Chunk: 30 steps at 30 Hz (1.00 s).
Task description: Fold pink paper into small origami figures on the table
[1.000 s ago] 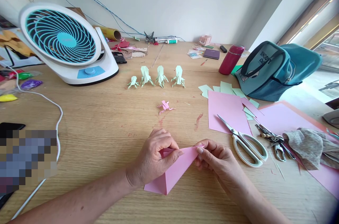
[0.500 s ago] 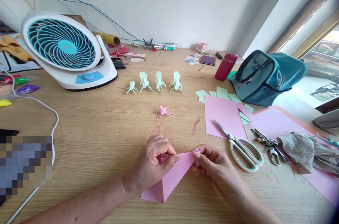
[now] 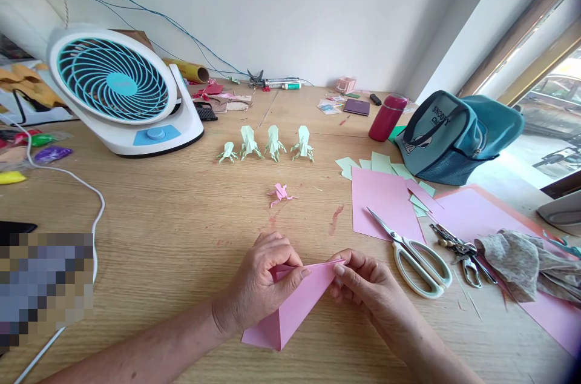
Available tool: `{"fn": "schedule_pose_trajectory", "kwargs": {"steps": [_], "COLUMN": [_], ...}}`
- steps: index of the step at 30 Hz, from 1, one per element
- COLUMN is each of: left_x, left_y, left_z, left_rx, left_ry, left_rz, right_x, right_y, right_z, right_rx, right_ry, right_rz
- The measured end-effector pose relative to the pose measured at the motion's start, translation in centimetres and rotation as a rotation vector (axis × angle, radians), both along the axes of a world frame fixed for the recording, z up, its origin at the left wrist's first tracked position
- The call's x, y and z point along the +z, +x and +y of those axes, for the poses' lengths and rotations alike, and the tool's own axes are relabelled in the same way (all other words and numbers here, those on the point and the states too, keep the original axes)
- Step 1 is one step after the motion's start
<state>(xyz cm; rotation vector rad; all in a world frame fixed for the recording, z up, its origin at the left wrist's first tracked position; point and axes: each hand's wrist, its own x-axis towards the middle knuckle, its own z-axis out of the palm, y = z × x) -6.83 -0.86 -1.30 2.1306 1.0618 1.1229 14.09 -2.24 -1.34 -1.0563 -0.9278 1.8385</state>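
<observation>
Wooden counter point(image 3: 172, 232) fills the view, pale and grained, running back to a white wall. At its far left stands a white fan point(image 3: 118, 90) with a teal grille, tilted upward. At the far right sits a teal bag point(image 3: 454, 132), and beside it a dark red bottle point(image 3: 385, 117) stands upright. Flat pink paper sheets point(image 3: 384, 202) lie on the right half of the counter, with pale green paper scraps point(image 3: 376, 163) just behind them. White-handled scissors point(image 3: 415, 254) rest partly on the nearest pink sheet, blades apart.

Near the front edge, both hands meet over a folded pink paper point(image 3: 295, 305). Its lower corner touches the counter and its upper edge is lifted. The left hand point(image 3: 263, 284) is curled, thumb and fingers pinching the paper's upper left part. The right hand point(image 3: 367, 287) is also curled, fingertips pinching the upper right tip of the same paper.

Behind the hands, a small pink paper figure point(image 3: 281, 193) lies alone. Farther back, four green paper figures point(image 3: 267, 145) stand in a row, the leftmost one smaller than the rest.
</observation>
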Motion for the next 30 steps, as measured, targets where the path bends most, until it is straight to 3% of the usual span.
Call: {"fn": "schedule_pose_trajectory", "kwargs": {"steps": [30], "left_x": [-0.35], "left_y": [-0.02], "left_z": [0.03], "left_rx": [0.012], "left_ry": [-0.008], "left_rz": [0.006], "right_x": [-0.26], "right_y": [0.15], "right_z": [0.16], "right_rx": [0.015], "right_ry": [-0.002], "right_rz": [0.004]}}
